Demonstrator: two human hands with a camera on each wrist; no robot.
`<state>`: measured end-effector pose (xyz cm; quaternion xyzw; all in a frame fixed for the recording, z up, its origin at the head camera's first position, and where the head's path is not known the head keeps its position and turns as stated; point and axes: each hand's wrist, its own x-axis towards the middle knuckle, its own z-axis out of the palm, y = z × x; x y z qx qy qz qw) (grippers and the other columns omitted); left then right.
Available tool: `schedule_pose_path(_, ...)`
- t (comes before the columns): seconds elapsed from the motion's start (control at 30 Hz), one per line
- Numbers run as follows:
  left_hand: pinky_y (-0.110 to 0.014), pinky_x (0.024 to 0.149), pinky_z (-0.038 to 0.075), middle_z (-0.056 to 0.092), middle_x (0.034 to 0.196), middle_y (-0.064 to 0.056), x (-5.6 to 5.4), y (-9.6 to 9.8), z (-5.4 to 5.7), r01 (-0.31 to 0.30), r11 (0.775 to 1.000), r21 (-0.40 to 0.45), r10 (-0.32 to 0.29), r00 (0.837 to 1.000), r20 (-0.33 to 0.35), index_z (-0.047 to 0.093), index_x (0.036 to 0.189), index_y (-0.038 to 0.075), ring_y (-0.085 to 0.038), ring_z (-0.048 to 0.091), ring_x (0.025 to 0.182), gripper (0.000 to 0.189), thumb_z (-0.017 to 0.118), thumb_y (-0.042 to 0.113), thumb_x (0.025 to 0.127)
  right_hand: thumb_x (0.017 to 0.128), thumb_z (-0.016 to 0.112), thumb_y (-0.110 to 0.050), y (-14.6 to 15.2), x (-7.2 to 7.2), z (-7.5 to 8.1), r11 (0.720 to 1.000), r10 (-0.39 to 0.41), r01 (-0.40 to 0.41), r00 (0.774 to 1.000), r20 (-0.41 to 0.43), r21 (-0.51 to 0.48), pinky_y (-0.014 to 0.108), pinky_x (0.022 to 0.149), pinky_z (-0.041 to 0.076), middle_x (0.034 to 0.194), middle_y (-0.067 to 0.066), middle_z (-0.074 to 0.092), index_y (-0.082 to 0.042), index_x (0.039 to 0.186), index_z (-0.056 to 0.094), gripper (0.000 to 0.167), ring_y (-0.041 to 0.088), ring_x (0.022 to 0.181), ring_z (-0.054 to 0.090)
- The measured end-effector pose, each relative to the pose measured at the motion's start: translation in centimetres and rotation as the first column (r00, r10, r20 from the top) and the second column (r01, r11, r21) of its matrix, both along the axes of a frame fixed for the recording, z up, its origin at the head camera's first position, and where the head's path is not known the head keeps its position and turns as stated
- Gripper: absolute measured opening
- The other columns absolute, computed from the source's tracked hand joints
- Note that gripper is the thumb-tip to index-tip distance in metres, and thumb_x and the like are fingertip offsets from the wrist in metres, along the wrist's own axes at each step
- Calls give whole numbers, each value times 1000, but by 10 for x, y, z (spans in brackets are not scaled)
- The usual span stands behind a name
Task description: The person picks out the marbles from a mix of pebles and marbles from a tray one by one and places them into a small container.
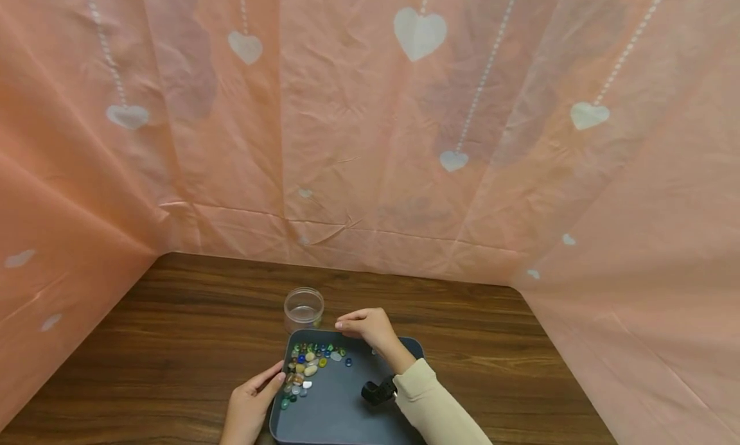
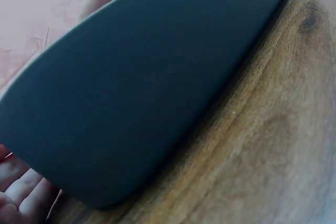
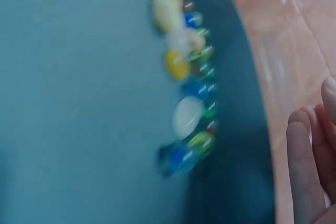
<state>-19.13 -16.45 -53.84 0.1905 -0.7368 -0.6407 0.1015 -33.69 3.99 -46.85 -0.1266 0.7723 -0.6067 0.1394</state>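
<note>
My left hand grips the left wall of a dark grey-blue tray, its thumb at the rim. In the left wrist view the tray's outer wall fills much of the picture, with fingers at its lower corner. Glass marbles and smooth pebbles lie along the tray's left and far sides, among them a yellow pebble and a white one. Over the far rim, my right hand has its fingers and thumb close together; I cannot tell whether they pinch something.
A clear round jar stands just beyond the tray's far left corner, a greenish spot showing low on its right side. A black wrist camera sits on the right sleeve. Pink cloth with white hearts hangs around the wooden table.
</note>
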Motion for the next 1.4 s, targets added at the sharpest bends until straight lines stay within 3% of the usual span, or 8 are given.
schedule_pose_path(0.13, -16, 74, 53, 68, 124, -16, 0, 0, 0, -5, 1000, -1, 5, 1000, -4, 70, 123, 5, 6, 61, 92, 43, 75, 33, 90, 84, 78, -5, 14, 7, -8, 999, 12, -11, 1000, 21, -35, 36, 82, 60, 96, 18, 77, 14, 104, 72, 28, 14, 84, 74)
schedule_pose_path(0.37, -17, 73, 54, 68, 125, -17, 0, 1, 1, -7, 999, 35, 7, 1000, 0, 70, 124, 4, 5, 62, 92, 44, 75, 31, 89, 81, 82, -15, 35, 15, -16, 997, -16, 20, 999, -44, 80, 28, 72, 59, 93, 13, 78, 2, 98, 78, 24, 6, 79, 71)
schedule_pose_path(0.6, -17, 74, 54, 67, 126, -17, 0, 0, 2, 2, 1000, 22, -2, 1000, 1, 69, 124, 4, 5, 62, 93, 45, 74, 33, 90, 79, 84, -12, 42, 20, -22, 984, -17, 43, 989, -148, 175, 22, 64, 52, 90, 16, 78, 1, 92, 79, 19, 4, 75, 65)
schedule_pose_path(0.97, -17, 73, 55, 67, 127, -17, 0, 0, 1, 6, 999, 43, -7, 1000, 12, 69, 125, 4, 6, 61, 91, 46, 74, 34, 90, 74, 88, -21, 43, 23, -29, 939, 65, 17, 972, -226, 343, 22, 65, 49, 87, 6, 79, -9, 85, 82, 17, 6, 81, 64)
schedule_pose_path(1.4, -17, 73, 55, 67, 126, -17, 0, 2, 1, 5, 999, 48, -6, 1000, 17, 69, 125, 4, 6, 62, 91, 45, 74, 32, 90, 72, 88, -14, 41, 25, -33, 927, 137, -35, 959, -249, 374, 20, 64, 51, 82, 7, 78, -7, 83, 82, 14, 10, 81, 68)
